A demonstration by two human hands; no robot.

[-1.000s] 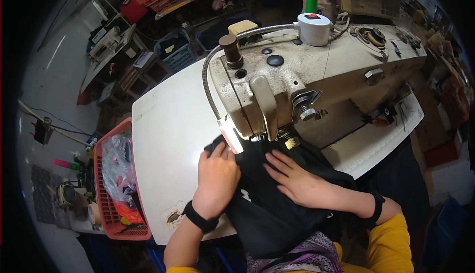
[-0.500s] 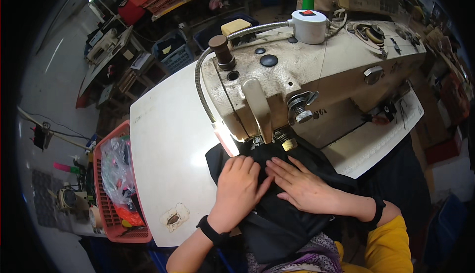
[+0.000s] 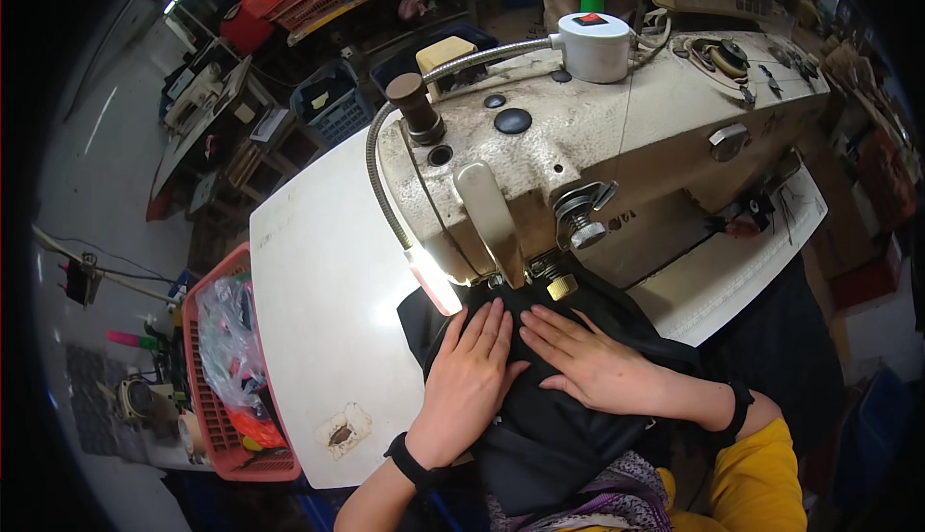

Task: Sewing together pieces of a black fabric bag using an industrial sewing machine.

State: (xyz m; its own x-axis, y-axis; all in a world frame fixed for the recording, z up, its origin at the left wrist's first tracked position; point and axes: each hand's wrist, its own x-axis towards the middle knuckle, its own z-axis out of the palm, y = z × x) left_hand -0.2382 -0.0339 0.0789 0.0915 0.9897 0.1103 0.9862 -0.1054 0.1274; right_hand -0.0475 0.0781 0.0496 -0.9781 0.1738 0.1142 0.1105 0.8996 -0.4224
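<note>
The black fabric [image 3: 540, 416] is pressed flat on the white table [image 3: 318, 291], under the sewing machine [image 3: 597, 146] head, by the left hand [image 3: 469, 378] and right hand [image 3: 593, 363], both open-palmed, nothing clenched. Feeding at the needle seems in hand; steady, even guidance would be called for next

A small lamp [image 3: 434, 281] at centre glares on the white surface [image 3: 318, 272]; a ceiling tube glows upper left. Edges bend and darken; black cloth [image 3: 549, 426] loses detail.

Black fabric [image 3: 540, 426] lies flat, seemingly bunched, beneath the needle.
</note>
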